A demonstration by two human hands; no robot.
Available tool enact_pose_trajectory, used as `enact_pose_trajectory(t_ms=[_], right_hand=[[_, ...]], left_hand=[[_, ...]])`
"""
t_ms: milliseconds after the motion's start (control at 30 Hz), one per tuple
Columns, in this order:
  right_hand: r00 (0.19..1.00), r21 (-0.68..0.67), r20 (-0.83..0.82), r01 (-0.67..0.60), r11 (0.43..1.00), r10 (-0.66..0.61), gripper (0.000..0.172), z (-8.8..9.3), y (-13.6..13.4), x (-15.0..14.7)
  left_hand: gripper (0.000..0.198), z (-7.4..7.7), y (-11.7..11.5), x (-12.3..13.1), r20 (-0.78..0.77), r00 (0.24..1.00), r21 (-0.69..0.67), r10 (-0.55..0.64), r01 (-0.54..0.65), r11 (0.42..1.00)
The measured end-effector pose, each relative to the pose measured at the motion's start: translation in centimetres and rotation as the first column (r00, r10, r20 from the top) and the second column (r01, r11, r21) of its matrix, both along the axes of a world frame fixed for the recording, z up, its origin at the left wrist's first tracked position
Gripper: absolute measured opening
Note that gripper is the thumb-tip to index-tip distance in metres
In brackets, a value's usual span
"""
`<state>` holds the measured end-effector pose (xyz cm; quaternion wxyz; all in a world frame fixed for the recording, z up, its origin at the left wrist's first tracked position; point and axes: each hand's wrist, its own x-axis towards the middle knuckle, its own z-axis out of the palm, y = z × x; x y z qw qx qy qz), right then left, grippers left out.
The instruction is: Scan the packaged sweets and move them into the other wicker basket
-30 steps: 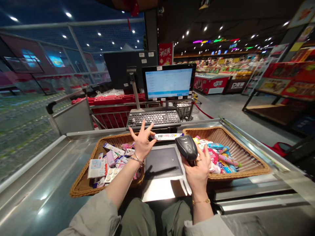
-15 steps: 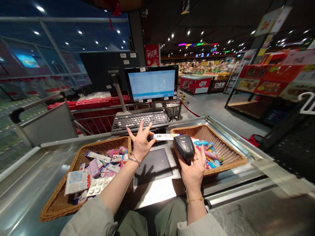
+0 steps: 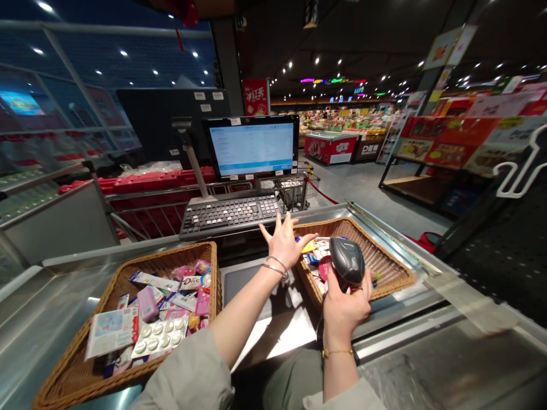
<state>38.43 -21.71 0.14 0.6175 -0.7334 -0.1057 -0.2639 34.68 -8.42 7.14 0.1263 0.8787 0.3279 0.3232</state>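
Scanner, a black handheld barcode unit, was clenched in the right hand, with the fingers wrapped round its grip. Its long axis ran slantwise, the rounded head pointing toward about 11 o'clock and the grip end dropping toward 5 o'clock into the fist. It hung over the near part of the right basket, a wicker tray of small bright packets at about 1 o'clock from the pad. The left hand was open and spread, grasping nothing, just beside the scanner at its 10 o'clock and near the basket's rim. Keyboard and monitor stood at 12 o'clock. The left basket sat at 9 o'clock, heaped with packets and a blister card.
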Motion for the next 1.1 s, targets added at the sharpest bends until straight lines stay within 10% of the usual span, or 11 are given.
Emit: enact_pose_trajectory(t_ms=[567,1100], right_hand=[[0.966,-0.046,0.116,-0.227,0.973,0.231,0.054,-0.3,0.9,-2.0],[0.686,-0.266,0.174,-0.658,0.704,0.707,0.034,-0.3,3.7,-9.2]], left_hand=[[0.034,-1.8,0.3,-9.4,0.075,0.997,-0.014,-0.013,0.014,1.0],[0.038,-5.0,-0.9,-21.8,-0.014,0.97,-0.042,0.242,-0.242,0.969]])
